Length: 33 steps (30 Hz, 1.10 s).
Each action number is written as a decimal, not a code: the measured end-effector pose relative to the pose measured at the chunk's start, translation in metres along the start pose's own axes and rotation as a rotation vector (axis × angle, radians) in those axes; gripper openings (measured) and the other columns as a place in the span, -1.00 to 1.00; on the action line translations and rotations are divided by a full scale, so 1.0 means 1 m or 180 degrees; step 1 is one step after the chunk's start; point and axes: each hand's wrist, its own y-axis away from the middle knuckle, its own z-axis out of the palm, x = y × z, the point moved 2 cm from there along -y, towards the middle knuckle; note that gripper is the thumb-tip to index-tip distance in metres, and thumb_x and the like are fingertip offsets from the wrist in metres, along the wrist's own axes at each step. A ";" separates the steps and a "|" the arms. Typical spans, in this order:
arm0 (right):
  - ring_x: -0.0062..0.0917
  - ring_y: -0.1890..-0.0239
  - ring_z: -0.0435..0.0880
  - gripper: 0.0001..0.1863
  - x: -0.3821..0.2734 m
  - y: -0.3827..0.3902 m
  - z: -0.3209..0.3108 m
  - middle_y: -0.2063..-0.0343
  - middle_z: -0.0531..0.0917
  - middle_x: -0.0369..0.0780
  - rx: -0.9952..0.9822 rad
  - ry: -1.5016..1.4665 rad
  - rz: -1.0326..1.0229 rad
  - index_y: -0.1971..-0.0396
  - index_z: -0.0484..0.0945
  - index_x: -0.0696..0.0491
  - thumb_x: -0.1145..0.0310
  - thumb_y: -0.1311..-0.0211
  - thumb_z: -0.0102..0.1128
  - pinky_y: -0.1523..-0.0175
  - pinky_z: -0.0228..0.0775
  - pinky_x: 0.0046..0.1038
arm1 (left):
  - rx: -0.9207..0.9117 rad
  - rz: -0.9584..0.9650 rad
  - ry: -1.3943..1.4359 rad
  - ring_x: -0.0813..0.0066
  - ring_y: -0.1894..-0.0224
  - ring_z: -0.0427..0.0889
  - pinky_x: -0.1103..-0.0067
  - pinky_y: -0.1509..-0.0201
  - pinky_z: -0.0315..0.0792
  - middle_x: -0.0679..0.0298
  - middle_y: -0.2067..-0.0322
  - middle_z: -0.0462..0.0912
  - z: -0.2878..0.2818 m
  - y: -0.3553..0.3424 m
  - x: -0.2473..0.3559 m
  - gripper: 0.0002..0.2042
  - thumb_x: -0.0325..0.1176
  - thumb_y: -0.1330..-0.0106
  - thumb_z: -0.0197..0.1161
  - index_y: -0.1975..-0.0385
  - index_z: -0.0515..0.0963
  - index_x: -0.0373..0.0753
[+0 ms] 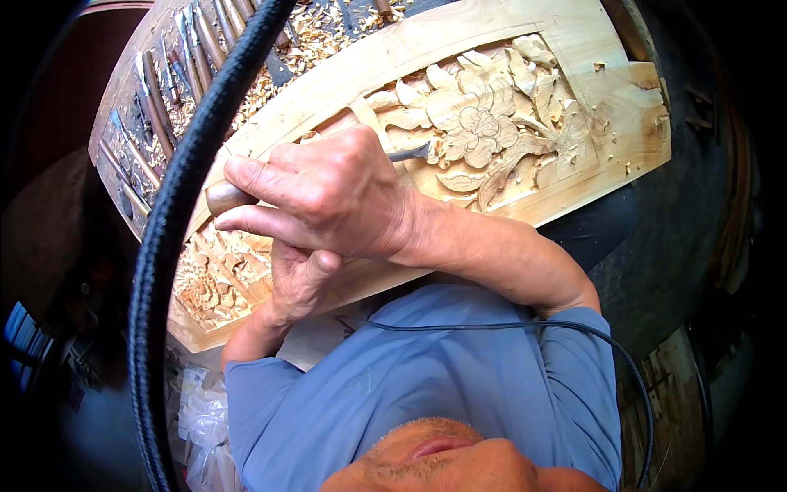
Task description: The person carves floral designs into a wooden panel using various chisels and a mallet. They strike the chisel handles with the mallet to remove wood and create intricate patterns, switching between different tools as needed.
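Note:
My right hand (324,193) is closed around a carving chisel with a rounded handle (229,197). The chisel's dark metal blade (410,154) points right, its tip beside a carved flower (479,131) in a pale wooden panel (607,107). Below it, my left hand (297,279) has its thumb raised beside the right hand; its other fingers are hidden. More relief carving (213,279) shows in the panel at lower left, under and beside my hands.
A row of carving tools (156,102) lies among wood shavings (320,37) on the bench beyond the panel. A thick black braided cable (180,197) crosses the left foreground. Plastic bags (201,410) sit at lower left; loose boards (672,377) stand at lower right.

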 end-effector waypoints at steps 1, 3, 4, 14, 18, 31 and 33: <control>-0.50 0.65 0.64 -0.58 0.000 0.000 0.001 0.64 0.60 -0.33 0.0016 -0.0018 -0.0013 0.17 0.72 0.00 0.01 -0.16 0.59 0.57 0.43 -0.42 | 0.0007 0.0018 0.0026 0.28 -0.57 0.29 0.22 -0.68 0.18 0.28 -0.53 0.29 0.001 0.000 0.000 0.01 0.12 -0.35 0.54 -0.64 0.08 -0.17; -0.50 0.65 0.64 -0.59 -0.001 0.001 0.000 0.64 0.59 -0.34 -0.0033 0.0031 0.0020 0.17 0.72 -0.01 0.01 -0.17 0.58 0.57 0.43 -0.42 | 0.0002 0.0001 0.0048 0.28 -0.58 0.28 0.23 -0.68 0.17 0.28 -0.54 0.27 0.001 0.001 -0.001 0.03 0.12 -0.34 0.55 -0.65 0.06 -0.16; -0.50 0.65 0.64 -0.60 -0.001 0.002 -0.001 0.64 0.59 -0.34 -0.0054 0.0055 0.0042 0.17 0.72 -0.01 0.02 -0.17 0.58 0.57 0.44 -0.42 | -0.0009 -0.0035 0.0044 0.29 -0.59 0.27 0.23 -0.68 0.16 0.29 -0.54 0.27 -0.001 0.001 0.000 0.04 0.12 -0.34 0.56 -0.65 0.05 -0.15; -0.48 0.66 0.65 -0.60 -0.002 0.004 0.001 0.66 0.59 -0.31 0.0002 0.0212 0.0087 0.26 0.69 -0.04 -0.09 -0.26 0.50 0.59 0.42 -0.42 | 0.0006 0.0322 -0.0085 0.37 -0.40 0.44 0.36 -0.48 0.38 0.16 -0.38 0.43 0.010 -0.005 0.009 -0.09 0.09 -0.40 0.52 -0.52 0.20 -0.36; -0.53 0.67 0.62 -0.62 0.000 0.006 0.000 0.68 0.55 -0.36 -0.0035 0.0241 -0.0041 0.20 0.72 -0.02 0.00 -0.21 0.55 0.59 0.40 -0.44 | -0.0061 0.0301 -0.0119 0.36 -0.36 0.48 0.36 -0.45 0.40 0.14 -0.32 0.49 0.009 -0.003 0.009 -0.18 0.02 -0.44 0.50 -0.46 0.27 -0.40; -0.51 0.65 0.67 -0.52 -0.002 0.006 0.000 0.66 0.64 -0.29 -0.0061 0.0234 -0.0011 0.11 0.77 0.08 0.03 -0.12 0.63 0.56 0.46 -0.45 | -0.0233 -0.0089 -0.0001 0.30 -0.55 0.30 0.27 -0.63 0.24 0.23 -0.53 0.26 -0.001 -0.001 0.002 0.01 0.08 -0.37 0.54 -0.63 0.06 -0.23; -0.50 0.64 0.68 -0.51 -0.001 0.008 0.000 0.64 0.66 -0.28 0.0012 0.0244 -0.0001 0.10 0.77 0.08 0.03 -0.12 0.63 0.56 0.47 -0.45 | -0.0274 -0.0066 -0.0043 0.29 -0.55 0.30 0.28 -0.62 0.24 0.22 -0.53 0.26 -0.002 -0.002 0.001 0.01 0.09 -0.37 0.54 -0.63 0.06 -0.24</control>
